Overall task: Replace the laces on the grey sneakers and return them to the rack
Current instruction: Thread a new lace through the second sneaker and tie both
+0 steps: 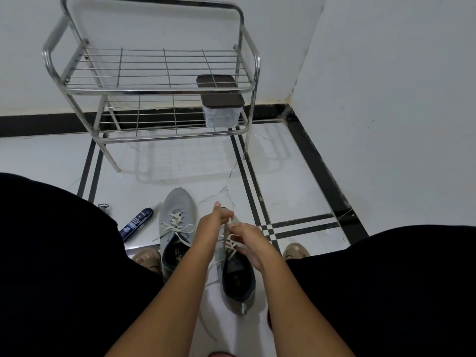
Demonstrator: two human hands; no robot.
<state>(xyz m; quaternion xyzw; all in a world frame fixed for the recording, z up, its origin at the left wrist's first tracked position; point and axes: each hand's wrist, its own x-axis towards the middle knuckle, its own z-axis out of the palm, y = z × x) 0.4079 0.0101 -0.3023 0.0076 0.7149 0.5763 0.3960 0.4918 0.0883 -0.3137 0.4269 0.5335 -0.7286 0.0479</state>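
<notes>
We sit over two grey sneakers on the white tiled floor [288,181], toes toward the metal rack [159,91] by the wall. The left sneaker [177,204] lies just beyond our left foot, already threaded with a cream lace [176,222] whose loose ends trail over its sides. The right sneaker [238,276] lies between our feet, under both hands. Our left hand [212,222] hovers above its toe, fingers curled and pinching the end of the second lace [231,244], pulled up taut. Our right hand [248,240] rests just beside the eyelets, fingers curled around the same lace where it crosses the tongue. A dark blue packet [136,224] lies on the floor left of the left sneaker. A clear box with a brown lid [221,109] sits at the right end of the rack's lower shelf.
</notes>
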